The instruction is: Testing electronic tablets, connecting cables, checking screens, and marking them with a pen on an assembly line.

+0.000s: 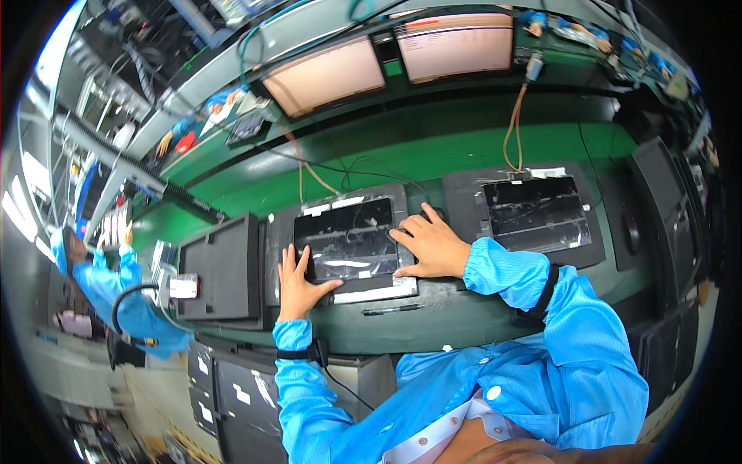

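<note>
A dark, glossy tablet-like screen panel [348, 236] lies flat in a black holder [280, 232] edged with white tape. My left hand [301, 284] rests at the panel's lower left corner, thumb stretched along its near edge and fingers pointing away. On the right edge lies my right hand [434, 243], fingers spread, reaching over the rim. Both hands touch the panel or its holder without gripping anything. To the right, a second dark panel [537, 215] sits in another black holder [462, 193], with a cable plugged in at its top.
Two monitors [325, 77] stand behind the green bench [464, 151]. A pen [394, 308] lies near the front edge. Black trays [220, 267] are at the left, and more black trays [661, 182] lean at the right. Thin cables [514, 127] cross the back. A co-worker in blue [127, 298] is at far left.
</note>
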A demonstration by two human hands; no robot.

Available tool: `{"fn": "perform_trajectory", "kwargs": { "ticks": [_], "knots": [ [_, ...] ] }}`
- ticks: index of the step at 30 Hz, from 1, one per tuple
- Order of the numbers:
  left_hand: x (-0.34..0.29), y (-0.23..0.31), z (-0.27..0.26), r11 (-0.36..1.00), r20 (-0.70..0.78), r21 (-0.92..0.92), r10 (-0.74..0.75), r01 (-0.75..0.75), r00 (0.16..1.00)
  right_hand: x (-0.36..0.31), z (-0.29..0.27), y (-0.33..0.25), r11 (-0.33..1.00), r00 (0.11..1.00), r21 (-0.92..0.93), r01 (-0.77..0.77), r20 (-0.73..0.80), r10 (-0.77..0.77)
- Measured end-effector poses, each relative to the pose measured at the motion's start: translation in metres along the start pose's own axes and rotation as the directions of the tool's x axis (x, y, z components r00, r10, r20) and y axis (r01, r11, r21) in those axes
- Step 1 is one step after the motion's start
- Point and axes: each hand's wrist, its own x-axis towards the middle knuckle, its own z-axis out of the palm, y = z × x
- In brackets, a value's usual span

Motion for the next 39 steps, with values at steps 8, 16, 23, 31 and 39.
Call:
{"fn": "perform_trajectory", "kwargs": {
  "ticks": [8,16,23,31,39],
  "knots": [
    [-0.005,0.005,0.009,0.990,-0.035,-0.096,-0.104,0.100,0.994,0.003,0.006,-0.004,1.000,1.000,-0.010,-0.009,-0.005,0.009],
    [-0.059,0.087,0.017,0.993,-0.256,-0.025,-0.118,0.115,0.959,-0.153,-0.129,0.027,0.977,0.955,0.202,0.063,0.272,-0.118],
    [-0.127,0.287,0.087,0.747,-0.302,-0.615,0.072,-0.252,0.951,-0.413,-0.287,0.099,0.655,0.695,-0.354,-0.668,0.019,0.719],
    [-0.099,0.329,0.118,0.741,-0.114,-0.598,0.299,-0.306,0.947,-0.557,-0.239,0.139,0.309,0.462,-0.348,-0.885,-0.584,0.667],
    [-0.099,0.323,0.131,0.760,-0.127,-0.570,0.295,-0.313,0.947,-0.561,-0.236,0.164,0.287,0.435,-0.327,-0.900,-0.663,0.610]
  ]
}}
